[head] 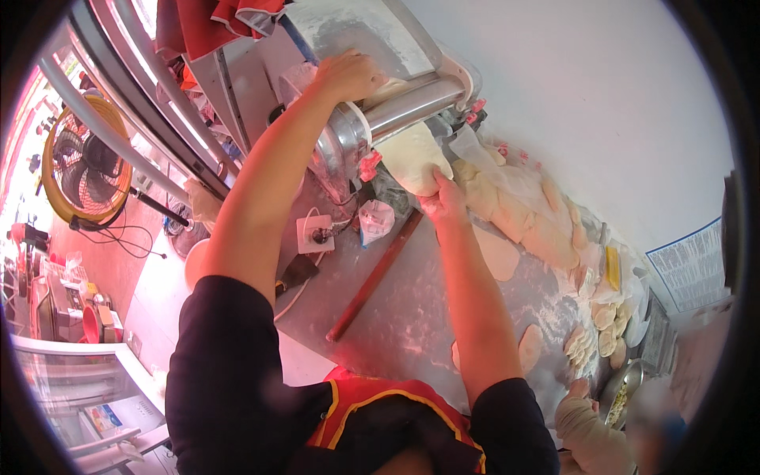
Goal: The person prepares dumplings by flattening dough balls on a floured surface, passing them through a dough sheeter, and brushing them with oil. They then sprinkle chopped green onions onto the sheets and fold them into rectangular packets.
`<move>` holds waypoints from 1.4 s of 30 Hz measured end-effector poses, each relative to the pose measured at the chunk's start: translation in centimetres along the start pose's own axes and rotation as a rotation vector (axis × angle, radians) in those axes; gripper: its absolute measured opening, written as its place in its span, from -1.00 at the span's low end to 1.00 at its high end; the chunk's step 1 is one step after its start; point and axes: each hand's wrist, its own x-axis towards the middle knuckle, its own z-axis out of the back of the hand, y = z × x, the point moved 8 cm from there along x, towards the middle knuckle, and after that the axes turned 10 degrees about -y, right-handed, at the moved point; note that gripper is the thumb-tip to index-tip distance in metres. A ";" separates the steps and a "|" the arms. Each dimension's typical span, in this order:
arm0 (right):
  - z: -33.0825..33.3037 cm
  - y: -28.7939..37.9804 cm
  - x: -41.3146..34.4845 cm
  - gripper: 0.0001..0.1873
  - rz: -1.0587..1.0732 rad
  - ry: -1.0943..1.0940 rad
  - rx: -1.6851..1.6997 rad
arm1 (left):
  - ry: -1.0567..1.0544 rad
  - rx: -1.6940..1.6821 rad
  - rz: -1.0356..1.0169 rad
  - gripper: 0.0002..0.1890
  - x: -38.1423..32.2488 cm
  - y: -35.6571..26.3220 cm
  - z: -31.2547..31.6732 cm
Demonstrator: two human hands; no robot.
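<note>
My right hand (442,199) pinches the lower edge of a flat dough sheet (412,157), thumb on top. The sheet hangs out from under the steel roller of a dough sheeter (415,107). On the feed side behind the roller, my left hand (350,77) is bent over the machine's floury tray (371,35). Beside its fingers more pale dough (389,89) lies against the roller; whether the fingers grip it is hidden. A wooden rolling pin (374,276) rests on the metal table (392,320) below the machine.
Large dough pieces (516,219) lie under plastic film along the wall. A power strip (314,234) with cords sits left of the rolling pin. At lower right, another person's hand (579,392) is near a metal bowl of filling (618,404) and several small dough pieces (608,329).
</note>
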 end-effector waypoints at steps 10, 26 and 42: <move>-0.2 1.2 -3.2 -0.64 0.019 0.007 -0.017 | -0.614 -0.085 -0.144 -0.67 -1.4 -1.4 5.8; 3.8 3.5 -8.0 -0.68 0.133 -0.024 -0.044 | 0.174 -2.224 0.945 -0.63 -15.9 -13.9 -18.5; 14.3 3.8 -9.9 -0.66 0.044 0.046 -0.112 | -0.199 -2.824 0.448 -0.36 -12.6 -13.5 -14.0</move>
